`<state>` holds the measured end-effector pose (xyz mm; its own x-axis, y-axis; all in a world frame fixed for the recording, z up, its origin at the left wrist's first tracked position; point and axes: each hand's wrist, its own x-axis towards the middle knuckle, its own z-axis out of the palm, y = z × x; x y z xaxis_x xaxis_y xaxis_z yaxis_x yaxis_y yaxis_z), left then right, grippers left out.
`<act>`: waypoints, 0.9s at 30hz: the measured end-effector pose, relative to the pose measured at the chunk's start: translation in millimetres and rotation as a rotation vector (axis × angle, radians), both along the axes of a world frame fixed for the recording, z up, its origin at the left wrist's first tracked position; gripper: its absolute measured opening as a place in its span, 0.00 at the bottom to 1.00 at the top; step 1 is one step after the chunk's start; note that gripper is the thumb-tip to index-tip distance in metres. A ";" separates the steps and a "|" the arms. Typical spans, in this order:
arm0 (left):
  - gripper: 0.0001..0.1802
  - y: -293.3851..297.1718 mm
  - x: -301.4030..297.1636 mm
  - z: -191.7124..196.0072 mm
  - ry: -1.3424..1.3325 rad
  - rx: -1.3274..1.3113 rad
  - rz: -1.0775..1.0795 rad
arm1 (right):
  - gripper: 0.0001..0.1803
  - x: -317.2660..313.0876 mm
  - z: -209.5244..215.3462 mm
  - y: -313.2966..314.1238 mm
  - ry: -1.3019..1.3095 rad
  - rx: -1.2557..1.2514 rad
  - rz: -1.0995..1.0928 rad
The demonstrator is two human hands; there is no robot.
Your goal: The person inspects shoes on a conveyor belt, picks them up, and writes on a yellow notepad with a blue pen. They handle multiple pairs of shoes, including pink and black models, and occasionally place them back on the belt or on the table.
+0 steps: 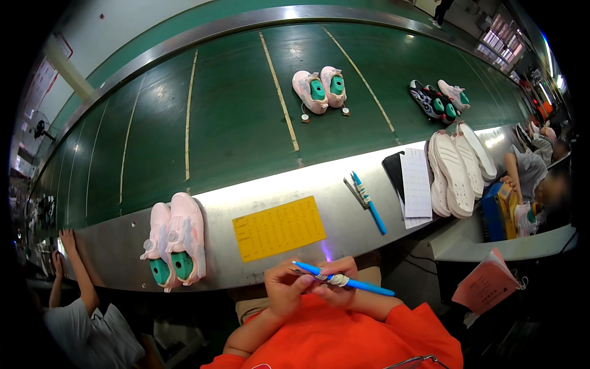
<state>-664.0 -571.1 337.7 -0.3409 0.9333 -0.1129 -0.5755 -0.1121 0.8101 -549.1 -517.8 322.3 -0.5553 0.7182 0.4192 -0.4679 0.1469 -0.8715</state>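
A blue pen point(370, 288) with pale cord or bands wound round its middle is held low in front of my orange shirt. My left hand point(283, 288) closes on its left part, near the tip, with the fingers bent inward. Around the wrapped middle, my right hand point(337, 296) is closed too, and the pen's blue end sticks out to the right. Just beyond my hands a yellow printed card point(279, 228) lies flat on the metal ledge point(258, 198). Further right on the ledge rest another wrapped blue pen point(370, 206) and a thin dark pen-like tool point(354, 192) beside it.
Pink shoes point(176, 237) stand at the ledge's left. White soles point(455, 172) and papers point(416, 184) lie at right. The green belt point(227, 111) carries pink shoes point(319, 89) and dark shoes point(432, 101). People sit at left point(92, 326) and right point(534, 172). A pink booklet point(485, 283) hangs right.
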 end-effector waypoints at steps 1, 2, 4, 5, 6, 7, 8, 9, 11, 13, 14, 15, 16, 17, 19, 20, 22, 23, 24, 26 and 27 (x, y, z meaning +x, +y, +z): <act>0.02 -0.3 -4.0 -2.0 0.045 0.018 0.044 | 0.27 3.9 1.6 2.8 -0.110 0.098 0.003; 0.02 -1.2 -11.1 1.9 -0.042 0.006 0.017 | 0.30 5.1 3.9 5.9 -0.220 0.195 0.007; 0.03 -3.5 -29.6 9.6 -0.215 -0.014 -0.045 | 0.26 4.9 -4.6 21.4 -0.091 -0.076 0.177; 0.04 -3.5 -33.4 7.9 -0.111 -0.045 -0.054 | 0.25 15.3 -1.9 29.1 -0.150 -0.346 0.226; 0.04 -2.7 -36.3 7.6 -0.066 -0.031 -0.093 | 0.26 21.5 -0.8 34.7 -0.209 -0.619 0.272; 0.04 -1.4 -39.0 7.6 -0.022 -0.018 -0.133 | 0.34 21.1 1.2 36.9 -0.159 -0.650 0.415; 0.04 -0.5 -39.8 7.8 0.022 -0.006 -0.180 | 0.35 21.0 3.5 33.4 -0.200 -0.690 0.505; 0.03 -0.8 -39.8 6.1 0.031 -0.061 -0.228 | 0.37 19.2 5.5 27.9 -0.241 -0.730 0.594; 0.04 -1.2 -40.6 1.7 0.054 -0.170 -0.323 | 0.39 12.2 7.7 22.3 -0.229 -0.783 0.804; 0.06 2.4 -34.7 2.4 0.335 -0.041 -0.193 | 0.32 11.9 4.8 11.6 -0.146 -0.937 0.848; 0.07 3.8 -32.7 2.1 0.475 0.021 -0.126 | 0.29 12.1 1.9 4.9 -0.102 -1.016 0.870; 0.11 3.7 -34.8 0.6 0.361 0.000 -0.243 | 0.27 10.0 -0.5 -0.8 -0.027 -1.057 0.872; 0.14 3.3 -38.0 -2.0 0.245 -0.020 -0.360 | 0.26 7.3 -0.6 -3.8 0.044 -1.122 0.909; 0.17 2.2 -40.2 -4.8 0.128 -0.042 -0.471 | 0.26 4.8 0.7 -6.7 0.116 -1.187 0.949; 0.23 1.3 -41.2 -17.8 0.015 0.082 -0.611 | 0.26 4.1 4.5 -9.4 0.161 -1.251 1.010; 0.25 1.4 -41.0 -23.2 -0.047 0.145 -0.685 | 0.27 5.5 6.1 -9.4 0.131 -1.251 1.028; 0.26 1.1 -40.1 -24.7 -0.165 0.157 -0.743 | 0.26 6.8 10.4 -10.6 0.109 -1.234 1.039; 0.26 0.3 -40.0 -26.4 -0.208 0.164 -0.764 | 0.25 6.3 14.5 -11.7 0.112 -1.217 1.040; 0.25 -0.6 -39.9 -27.6 -0.251 0.171 -0.784 | 0.24 5.8 17.1 -12.8 0.115 -1.199 1.040; 0.24 2.7 -40.5 -25.8 -0.187 0.248 -0.784 | 0.23 5.5 16.4 -16.7 0.163 -1.213 1.059; 0.24 5.1 -41.2 -23.8 -0.154 0.287 -0.783 | 0.22 6.1 13.4 -20.2 0.185 -1.215 1.075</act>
<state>-705.3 -566.0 313.9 0.4157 0.8931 0.1720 -0.6742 0.1757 0.7173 -543.0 -537.9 335.7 -0.9991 -0.0049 0.0425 -0.0014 -0.9890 -0.1482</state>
